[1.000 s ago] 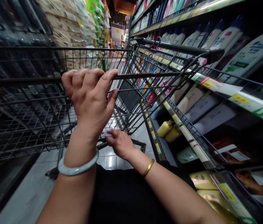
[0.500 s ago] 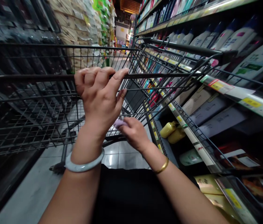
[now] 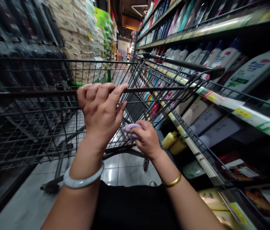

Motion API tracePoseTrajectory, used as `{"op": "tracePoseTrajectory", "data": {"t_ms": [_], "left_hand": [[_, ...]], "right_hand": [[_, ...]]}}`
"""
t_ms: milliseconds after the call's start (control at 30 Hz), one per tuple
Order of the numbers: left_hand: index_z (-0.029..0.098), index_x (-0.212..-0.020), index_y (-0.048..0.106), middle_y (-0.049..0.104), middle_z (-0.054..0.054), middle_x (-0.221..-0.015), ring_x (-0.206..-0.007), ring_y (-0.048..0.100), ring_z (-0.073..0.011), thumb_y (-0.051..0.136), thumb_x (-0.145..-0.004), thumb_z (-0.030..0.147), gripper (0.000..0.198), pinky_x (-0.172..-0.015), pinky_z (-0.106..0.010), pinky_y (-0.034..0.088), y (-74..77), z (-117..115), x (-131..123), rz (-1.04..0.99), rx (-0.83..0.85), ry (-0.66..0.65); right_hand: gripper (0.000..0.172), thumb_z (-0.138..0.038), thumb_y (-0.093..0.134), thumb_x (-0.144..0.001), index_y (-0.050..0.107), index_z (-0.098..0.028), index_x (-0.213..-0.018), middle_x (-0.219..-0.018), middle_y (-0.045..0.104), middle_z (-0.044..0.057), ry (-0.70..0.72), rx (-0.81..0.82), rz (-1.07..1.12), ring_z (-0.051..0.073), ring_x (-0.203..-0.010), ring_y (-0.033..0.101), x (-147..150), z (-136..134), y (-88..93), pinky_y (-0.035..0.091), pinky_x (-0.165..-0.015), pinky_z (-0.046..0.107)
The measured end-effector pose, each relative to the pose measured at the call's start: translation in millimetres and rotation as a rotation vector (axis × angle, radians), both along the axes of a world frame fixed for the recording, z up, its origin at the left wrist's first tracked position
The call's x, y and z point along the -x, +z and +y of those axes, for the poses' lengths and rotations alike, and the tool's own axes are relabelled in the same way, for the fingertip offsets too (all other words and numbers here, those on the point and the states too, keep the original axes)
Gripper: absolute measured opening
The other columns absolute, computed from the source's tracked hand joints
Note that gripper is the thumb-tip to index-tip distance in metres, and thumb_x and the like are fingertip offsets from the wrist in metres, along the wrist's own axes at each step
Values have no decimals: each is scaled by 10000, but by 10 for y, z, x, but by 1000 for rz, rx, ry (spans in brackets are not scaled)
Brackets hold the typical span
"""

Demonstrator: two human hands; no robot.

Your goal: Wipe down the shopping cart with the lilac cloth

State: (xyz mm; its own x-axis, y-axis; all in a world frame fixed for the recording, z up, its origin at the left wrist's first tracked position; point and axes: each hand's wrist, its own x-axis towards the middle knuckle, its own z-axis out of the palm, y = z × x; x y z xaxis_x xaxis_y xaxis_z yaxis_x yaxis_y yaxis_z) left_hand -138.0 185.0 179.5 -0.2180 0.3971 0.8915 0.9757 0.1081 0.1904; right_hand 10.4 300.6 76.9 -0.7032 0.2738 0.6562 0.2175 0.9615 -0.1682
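Note:
My left hand (image 3: 100,111) is wrapped over the top wire rail of a dark metal shopping cart (image 3: 41,93), its thumb hanging inward below the rail. A pale bangle circles that wrist. Lower and to the right, my right hand (image 3: 149,140) is closed round a crumpled light-purple cloth (image 3: 130,128), which sticks out past the fingers beside the cart's wire side. On the right wrist sits a gold bangle. The cart's handle bar (image 3: 185,64) lies to the upper right, near the shelf, with neither hand on it.
Along the right runs a shelf (image 3: 230,105) with tilted white bottles (image 3: 252,72), boxes and yellow bottles (image 3: 169,140). Dark packaged goods (image 3: 24,28) and beige packs (image 3: 77,35) hang at left. A cart wheel (image 3: 146,164) rests on the tiled floor (image 3: 111,174).
My right hand has shifted slightly right with the cloth, more of which now shows. The cart and shelves appear lower as the view tilts up. My left hand keeps its hold on the rail.

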Motion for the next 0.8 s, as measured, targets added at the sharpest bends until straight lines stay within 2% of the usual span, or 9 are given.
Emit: {"op": "tracePoseTrajectory", "data": {"t_ms": [200,233,300,400,467,533,667,733,800], "left_hand": [[407,-1415,577,642,-60,-1307,-1274,512,-349,571,-940,376,476,-1153,-580,263,-4,5,16,37,-12,23],[408,-1411,579,645,-59,-1300,-1265,519,-345,573,-940,375,472,-1145,-576,275,-5,8,15,48,-19,32],[412,-1399,586,651,-55,-1285,-1247,531,-340,580,-937,372,464,-1135,-572,286,-3,13,8,59,-35,45],[409,-1396,591,655,-61,-1283,-1234,540,-348,584,-933,365,465,-1129,-581,285,3,19,-2,60,-39,58],[404,-1404,588,659,-65,-1284,-1235,542,-354,584,-932,355,474,-1123,-584,286,3,18,2,65,-28,63],[403,-1416,579,665,-63,-1288,-1245,546,-354,588,-928,340,492,-1122,-579,292,-1,11,17,75,-16,57],[368,-1450,546,661,-62,-1351,-1288,556,-334,578,-934,322,518,-1144,-561,319,7,-66,59,117,-20,18],[361,-1455,539,653,-55,-1382,-1314,555,-315,558,-950,333,506,-1161,-559,331,31,-155,88,104,-10,7],[388,-1438,551,650,-32,-1390,-1344,540,-309,534,-964,358,475,-1189,-594,300,57,-262,135,48,-8,49]], "right_hand": [[258,-108,628,-795,748,-252,-972,-1077,640,72,15,15,-100,215,-984,582,0,-30,106,538,-840,337],[251,-109,624,-795,745,-253,-961,-1097,631,71,20,18,-28,214,-999,585,-9,-15,177,542,-861,344],[246,-104,608,-794,733,-248,-949,-1139,595,73,-13,40,268,220,-1066,584,-37,50,375,535,-949,386],[292,-109,562,-818,712,-242,-1030,-1207,534,92,-172,65,773,252,-1225,530,-37,155,697,453,-1110,495],[369,-107,528,-838,692,-234,-1144,-1292,508,116,-262,69,938,273,-1317,479,32,147,837,393,-1166,549],[399,-103,524,-858,686,-241,-1194,-1344,522,119,-236,41,892,272,-1337,480,146,54,897,388,-1176,554],[345,-124,567,-905,724,-316,-1143,-1329,643,37,6,-152,543,229,-1280,557,320,-150,934,431,-1172,471],[320,-133,579,-911,728,-308,-1134,-1333,661,30,6,-177,540,224,-1286,565,313,-129,970,426,-1174,467],[281,-136,584,-903,728,-272,-1102,-1309,670,53,-84,-124,647,233,-1295,561,271,-45,1009,404,-1177,506]]}}
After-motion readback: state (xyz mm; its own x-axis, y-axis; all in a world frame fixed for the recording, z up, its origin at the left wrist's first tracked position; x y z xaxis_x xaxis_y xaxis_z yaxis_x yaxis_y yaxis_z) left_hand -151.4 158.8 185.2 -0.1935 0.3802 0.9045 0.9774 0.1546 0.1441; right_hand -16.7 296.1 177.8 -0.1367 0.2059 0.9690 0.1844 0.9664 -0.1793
